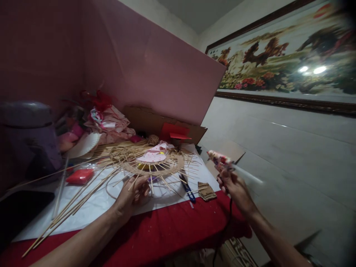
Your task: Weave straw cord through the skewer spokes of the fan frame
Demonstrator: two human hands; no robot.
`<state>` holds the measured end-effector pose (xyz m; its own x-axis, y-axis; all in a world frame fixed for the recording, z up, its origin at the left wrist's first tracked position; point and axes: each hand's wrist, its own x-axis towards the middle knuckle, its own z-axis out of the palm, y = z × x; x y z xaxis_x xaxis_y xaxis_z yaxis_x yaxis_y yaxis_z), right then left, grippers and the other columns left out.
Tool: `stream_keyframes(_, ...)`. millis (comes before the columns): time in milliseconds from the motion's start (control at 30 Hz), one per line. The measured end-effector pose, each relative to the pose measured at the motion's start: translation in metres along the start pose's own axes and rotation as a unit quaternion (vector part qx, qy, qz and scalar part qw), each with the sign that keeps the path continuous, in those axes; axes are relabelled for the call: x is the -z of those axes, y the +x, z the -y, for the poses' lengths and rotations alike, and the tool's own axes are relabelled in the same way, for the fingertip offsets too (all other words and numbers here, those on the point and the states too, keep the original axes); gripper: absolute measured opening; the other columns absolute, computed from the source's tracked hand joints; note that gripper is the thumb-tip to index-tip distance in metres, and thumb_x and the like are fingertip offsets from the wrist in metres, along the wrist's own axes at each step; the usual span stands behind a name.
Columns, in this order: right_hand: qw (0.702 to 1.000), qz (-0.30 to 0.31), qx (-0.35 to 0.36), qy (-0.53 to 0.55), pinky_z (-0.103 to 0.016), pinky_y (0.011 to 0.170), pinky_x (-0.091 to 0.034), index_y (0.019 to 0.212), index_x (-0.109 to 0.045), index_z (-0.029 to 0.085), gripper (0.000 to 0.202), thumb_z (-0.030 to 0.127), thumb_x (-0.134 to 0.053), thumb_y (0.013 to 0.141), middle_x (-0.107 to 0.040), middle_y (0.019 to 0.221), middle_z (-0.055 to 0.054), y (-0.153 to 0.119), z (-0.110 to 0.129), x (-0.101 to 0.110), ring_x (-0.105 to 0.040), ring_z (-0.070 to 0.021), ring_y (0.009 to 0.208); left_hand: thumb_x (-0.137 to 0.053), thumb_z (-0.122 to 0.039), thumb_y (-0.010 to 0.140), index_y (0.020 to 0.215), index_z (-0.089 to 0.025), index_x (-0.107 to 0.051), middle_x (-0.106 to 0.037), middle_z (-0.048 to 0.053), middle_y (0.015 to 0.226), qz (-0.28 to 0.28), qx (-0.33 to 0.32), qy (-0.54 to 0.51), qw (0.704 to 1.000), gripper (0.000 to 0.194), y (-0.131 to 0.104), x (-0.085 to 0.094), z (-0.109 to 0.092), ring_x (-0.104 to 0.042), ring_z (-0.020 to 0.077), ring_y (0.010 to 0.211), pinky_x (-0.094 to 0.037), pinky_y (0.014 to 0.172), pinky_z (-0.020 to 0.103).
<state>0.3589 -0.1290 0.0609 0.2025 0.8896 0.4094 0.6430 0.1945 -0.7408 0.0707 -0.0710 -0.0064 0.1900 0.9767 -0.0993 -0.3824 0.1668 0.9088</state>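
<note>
Over the table, my left hand grips the near edge of a round cardboard ring with thin sticks radiating from it. Pink dotted fabric shows at the ring's far side. Off the table's right edge, my right hand is wrapped round a hot glue gun, its nozzle pointing up and left. A clear glue stick juts from the back of the gun, and a dark cord hangs below. Between the hands lie blue-handled scissors and a small piece of corrugated cardboard.
Long thin sticks spread over white paper on a red tablecloth. A red packet, a purple container and a black flat object stand or lie left. Pink boards rise behind; a tiled wall is right.
</note>
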Motion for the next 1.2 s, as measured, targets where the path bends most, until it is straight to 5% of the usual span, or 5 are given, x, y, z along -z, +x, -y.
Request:
stream_keyframes(233, 0.945, 0.128, 0.087, -0.289, -0.041, 0.089, -0.042, 0.115, -0.052, 0.021, 0.035, 0.034, -0.037, 0.086, -0.059, 0.115, -0.01, -0.023, -0.067, 0.016, -0.056, -0.0247, 0.103, -0.06, -0.04, 0.072, 0.052, -0.015, -0.049, -0.041, -0.005, 0.04, 0.027, 0.002, -0.003, 1.0, 0.034, 0.0, 0.002, -0.001, -0.024, 0.0024, 0.03, -0.013, 0.033, 0.018)
stream_keyframes(500, 0.917, 0.218, 0.076, -0.324, -0.038, 0.091, -0.042, 0.119, -0.052, 0.024, 0.037, 0.035, -0.04, 0.086, -0.059, 0.119, -0.008, -0.041, -0.075, 0.04, -0.054, -0.0228, 0.106, -0.058, -0.04, 0.074, 0.053, -0.016, -0.049, -0.04, -0.006, 0.04, 0.017, -0.001, 0.015, 1.0, 0.033, 0.003, 0.004, 0.001, -0.025, 0.0037, 0.032, -0.013, 0.035, 0.019)
stream_keyframes(900, 0.913, 0.17, 0.063, -0.365, -0.038, 0.09, -0.04, 0.123, -0.05, 0.016, 0.042, 0.032, -0.044, 0.085, -0.058, 0.113, -0.012, -0.001, -0.09, 0.002, -0.053, -0.0245, 0.106, -0.059, -0.043, 0.072, 0.053, -0.016, -0.047, -0.043, -0.006, 0.041, 0.013, -0.007, 0.008, 1.0, 0.036, 0.003, 0.005, 0.003, -0.023, 0.0026, 0.031, -0.012, 0.033, 0.018)
stream_keyframes(1067, 0.919, 0.091, 0.066, -0.378, -0.04, 0.082, -0.043, 0.117, -0.054, 0.015, 0.04, 0.036, -0.045, 0.084, -0.061, 0.104, -0.014, 0.005, -0.062, 0.008, -0.057, -0.0273, 0.097, -0.062, -0.045, 0.068, 0.054, -0.017, -0.045, -0.043, -0.006, 0.039, 0.0, -0.002, 0.002, 1.0, 0.035, -0.002, -0.001, -0.002, -0.024, 0.0027, 0.029, -0.012, 0.032, 0.018)
stream_keyframes(1200, 0.942, 0.023, 0.219, -0.255, -0.035, 0.081, -0.041, 0.096, -0.06, 0.02, 0.021, 0.024, -0.041, 0.087, -0.063, 0.095, -0.009, 0.0, 0.008, -0.021, -0.056, -0.0217, 0.092, -0.062, -0.047, 0.067, 0.054, -0.017, -0.045, -0.042, -0.006, 0.038, -0.002, -0.004, 0.021, 1.0, 0.037, -0.003, -0.004, -0.005, -0.025, 0.0031, 0.03, -0.013, 0.033, 0.017)
